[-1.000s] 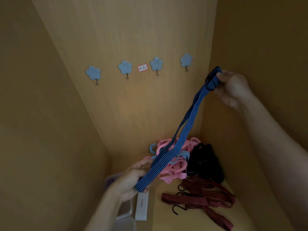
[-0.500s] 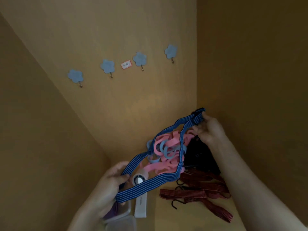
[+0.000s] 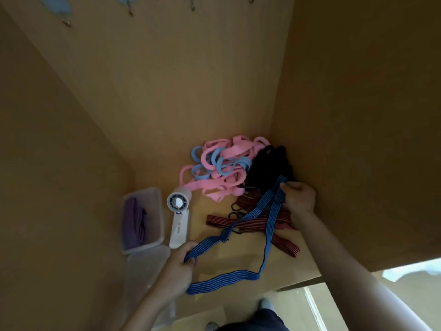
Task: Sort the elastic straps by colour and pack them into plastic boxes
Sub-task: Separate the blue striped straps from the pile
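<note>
Well, much of what you are looking at is dim or cut off. The blue flower-shaped hooks on the back wall are sliced by the top edge. The black pile in the back right corner of the shelf is too dark to tell apart into single straps. Your right forearm covers part of the dark red striped straps lying along the right edge. Next to the left wall, the clear piece at the front left could be a lid or a second box; you cannot tell which.

Your left hand is near the front edge, its fingers curled round one end of the blue striped strap. Your right hand is over the red straps just in front of the black pile, its fingers pinching the other, folded end. The strap sags between them as a wide loop, its lower run by the front edge. Whether it touches the shelf is unclear.

Pink straps tangled with light blue loops lie at the back, touching the black pile. A white handheld fan lies between them and the plastic box at the left edge, which holds purple straps.
</note>
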The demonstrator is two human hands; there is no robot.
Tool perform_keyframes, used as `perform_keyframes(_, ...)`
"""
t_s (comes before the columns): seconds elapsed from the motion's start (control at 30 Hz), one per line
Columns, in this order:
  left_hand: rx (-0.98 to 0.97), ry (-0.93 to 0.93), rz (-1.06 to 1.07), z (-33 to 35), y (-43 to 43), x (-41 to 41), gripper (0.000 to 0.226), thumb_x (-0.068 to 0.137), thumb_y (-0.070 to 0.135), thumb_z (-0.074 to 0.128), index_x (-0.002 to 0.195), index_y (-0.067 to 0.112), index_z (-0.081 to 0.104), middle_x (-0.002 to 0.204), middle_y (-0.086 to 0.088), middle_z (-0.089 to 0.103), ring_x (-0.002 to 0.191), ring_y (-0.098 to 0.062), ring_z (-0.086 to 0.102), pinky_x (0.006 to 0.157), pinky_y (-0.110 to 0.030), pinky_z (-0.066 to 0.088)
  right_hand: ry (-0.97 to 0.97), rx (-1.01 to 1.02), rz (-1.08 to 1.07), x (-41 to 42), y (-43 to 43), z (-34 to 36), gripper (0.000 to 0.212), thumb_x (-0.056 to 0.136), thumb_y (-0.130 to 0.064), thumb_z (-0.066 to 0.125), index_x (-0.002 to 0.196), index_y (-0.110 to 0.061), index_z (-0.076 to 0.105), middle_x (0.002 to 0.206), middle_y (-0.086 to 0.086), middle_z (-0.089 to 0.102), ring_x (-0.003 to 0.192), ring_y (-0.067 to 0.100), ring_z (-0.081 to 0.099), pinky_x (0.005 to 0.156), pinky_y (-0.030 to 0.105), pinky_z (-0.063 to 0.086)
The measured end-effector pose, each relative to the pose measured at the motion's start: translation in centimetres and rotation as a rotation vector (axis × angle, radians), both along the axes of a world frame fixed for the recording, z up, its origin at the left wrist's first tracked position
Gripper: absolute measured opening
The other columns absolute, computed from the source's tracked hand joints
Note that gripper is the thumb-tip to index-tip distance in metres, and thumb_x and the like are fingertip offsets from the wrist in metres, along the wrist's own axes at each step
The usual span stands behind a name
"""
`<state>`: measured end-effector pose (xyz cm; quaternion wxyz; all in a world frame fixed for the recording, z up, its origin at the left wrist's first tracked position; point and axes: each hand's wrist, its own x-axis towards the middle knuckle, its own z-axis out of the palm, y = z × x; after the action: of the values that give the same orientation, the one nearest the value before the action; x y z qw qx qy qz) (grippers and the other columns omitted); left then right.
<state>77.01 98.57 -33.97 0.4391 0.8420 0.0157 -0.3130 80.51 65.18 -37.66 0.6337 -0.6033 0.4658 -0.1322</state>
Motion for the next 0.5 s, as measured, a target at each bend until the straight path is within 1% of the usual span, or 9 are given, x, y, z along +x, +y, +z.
perform_keyframes(0.07,-0.001,-0.010,0.007,-0.3,0.2,-0.5,0.039,0.103,-0.002,0.038,0.107,0.028,0.062,0.080,-0.006,0.054,0.046,-0.007,0.037,0.051,-0.026,0.031,-0.008,-0.017,-0.003,-1.0,0.0,0.0,0.015,0.091,-0.021,0.074,0.104,-0.020,0.067,0.109,0.006,0.070,0.099,0.023,0.069,0.090,0.045,0.059)
perform_keyframes(0.1,-0.008,-0.004,0.004,-0.5,0.3,-0.8,0.038,0.104,-0.001,0.038,0.108,0.027,0.062,0.080,-0.006,0.054,0.046,-0.007,0.037,0.051,-0.025,0.031,-0.046,0.026,0.001,-1.5,0.0,0.2,0.013,0.092,-0.018,0.071,0.104,-0.020,0.066,0.110,0.006,0.069,0.099,0.022,0.068,0.089,0.042,0.058)
perform_keyframes(0.2,-0.027,0.033,-0.024,-1.0,0.3,-1.4,0.033,0.104,0.002,0.040,0.106,0.028,0.060,0.078,-0.007,0.051,0.047,-0.009,0.036,0.052,-0.027,0.030,-0.266,0.419,0.027,-2.6,0.4,0.8,0.023,0.099,-0.006,0.057,0.122,-0.007,0.062,0.120,0.011,0.068,0.105,0.020,0.066,0.087,0.033,0.055)
perform_keyframes(0.23,-0.031,0.035,-0.033,-1.0,0.2,-1.5,0.032,0.104,0.003,0.041,0.106,0.030,0.058,0.079,-0.008,0.052,0.047,-0.009,0.036,0.052,-0.027,0.030,-0.330,0.534,0.047,-2.9,0.5,1.0,0.029,0.101,-0.006,0.053,0.129,-0.005,0.059,0.125,0.013,0.067,0.110,0.022,0.066,0.091,0.034,0.056)
perform_keyframes(0.3,-0.064,0.025,-0.042,-0.6,-0.3,-1.5,0.034,0.104,0.007,0.044,0.113,0.038,0.054,0.079,-0.008,0.054,0.050,-0.011,0.039,0.054,-0.030,0.031,-0.420,0.674,0.110,-3.4,1.0,1.9,0.037,0.102,-0.009,0.047,0.138,-0.005,0.055,0.133,0.014,0.065,0.120,0.025,0.063,0.099,0.036,0.055)
perform_keyframes(0.37,-0.106,-0.032,-0.076,0.6,-0.9,-1.0,0.030,0.105,0.019,0.048,0.117,0.047,0.053,0.075,-0.003,0.053,0.057,-0.014,0.044,0.058,-0.030,0.035,-0.490,0.736,0.199,-3.8,1.5,3.0,0.041,0.102,-0.009,0.045,0.141,-0.004,0.052,0.138,0.016,0.061,0.128,0.028,0.058,0.104,0.038,0.050)
perform_keyframes(0.4,-0.120,-0.080,-0.107,1.5,-1.5,-0.6,0.025,0.105,0.028,0.049,0.117,0.049,0.054,0.077,0.003,0.057,0.062,-0.013,0.050,0.062,-0.026,0.038,-0.522,0.745,0.263,-3.9,1.9,3.6,0.042,0.101,-0.008,0.045,0.142,-0.002,0.051,0.139,0.017,0.060,0.129,0.029,0.056,0.105,0.038,0.050)
perform_keyframes(0.47,-0.144,-0.192,-0.153,3.7,-2.8,0.5,0.017,0.103,0.039,0.051,0.116,0.046,0.060,0.093,0.012,0.067,0.083,-0.004,0.062,0.075,-0.016,0.043,-0.566,0.721,0.390,-4.0,2.8,4.9,0.044,0.097,-0.004,0.050,0.140,0.003,0.050,0.134,0.020,0.061,0.122,0.032,0.058,0.100,0.037,0.054)
perform_keyframes(0.5,-0.168,-0.237,-0.159,4.9,-3.6,1.2,0.016,0.102,0.040,0.052,0.112,0.042,0.064,0.101,0.019,0.068,0.093,0.004,0.062,0.080,-0.010,0.041,-0.568,0.687,0.447,-4.0,3.5,5.7,0.044,0.095,-0.003,0.054,0.138,0.007,0.050,0.128,0.021,0.062,0.116,0.033,0.059,0.095,0.036,0.055)
